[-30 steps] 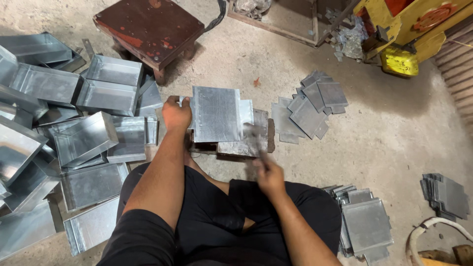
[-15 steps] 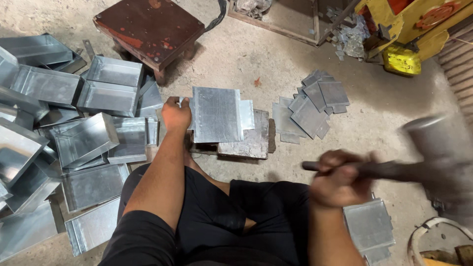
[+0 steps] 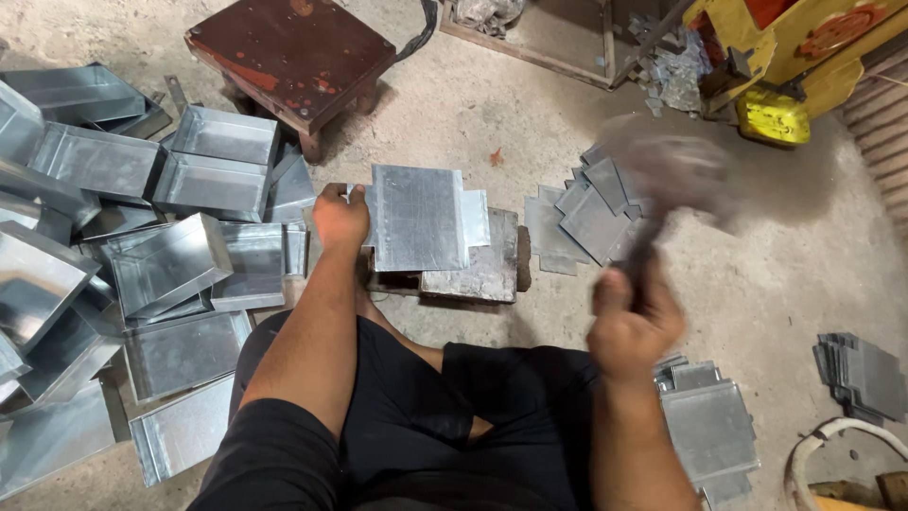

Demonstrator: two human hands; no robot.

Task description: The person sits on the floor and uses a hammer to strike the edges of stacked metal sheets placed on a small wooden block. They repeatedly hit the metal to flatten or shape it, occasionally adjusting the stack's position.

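A flat galvanised metal sheet piece with side tabs lies on a worn metal block on the floor in front of me. My left hand grips the sheet's left edge and holds it down on the block. My right hand is shut on the handle of a mallet; its head is blurred, raised to the right of the block over a pile of cut sheets.
Several folded metal trays are heaped at the left. Cut flat sheets lie right of the block, more by my right knee and a stack at far right. A rusty low table stands behind; a yellow machine at top right.
The mallet went from down near the block to swung out at my right, and is now raised upright above my right hand. My left hand and the sheet have stayed put.
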